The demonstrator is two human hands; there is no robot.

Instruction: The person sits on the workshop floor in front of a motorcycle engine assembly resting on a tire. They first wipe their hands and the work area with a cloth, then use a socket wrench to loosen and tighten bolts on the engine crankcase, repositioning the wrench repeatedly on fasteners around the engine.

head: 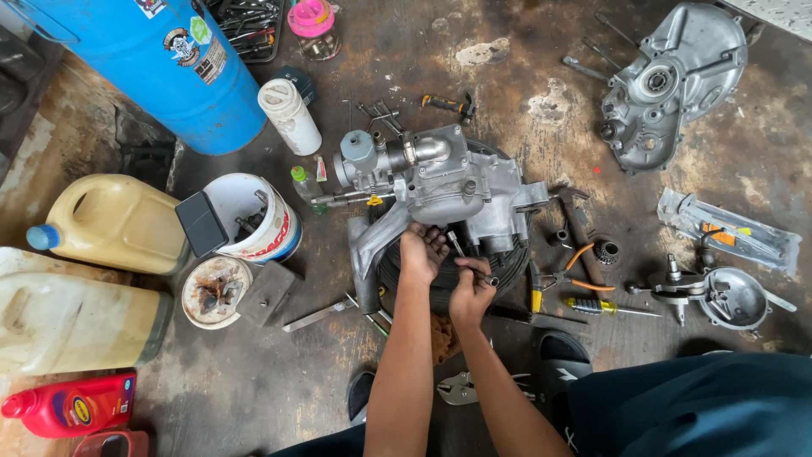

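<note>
A grey metal engine casing point(440, 182) with a carburettor on its left end rests on a black tyre point(507, 262) on the floor. My left hand point(420, 252) presses its fingers against the casing's near edge. Right beside it, my right hand point(470, 286) is shut on a thin metal tool point(458, 246) that points up at the casing's underside. Both forearms come up from the bottom of the view.
A blue drum point(161, 68), a white bottle point(290, 116), a white bucket point(258, 216), yellow jugs point(110, 222) and a red bottle point(72, 404) stand left. An engine cover point(672, 80), orange-handled pliers point(571, 279), a screwdriver point(605, 306) and metal parts point(727, 296) lie right.
</note>
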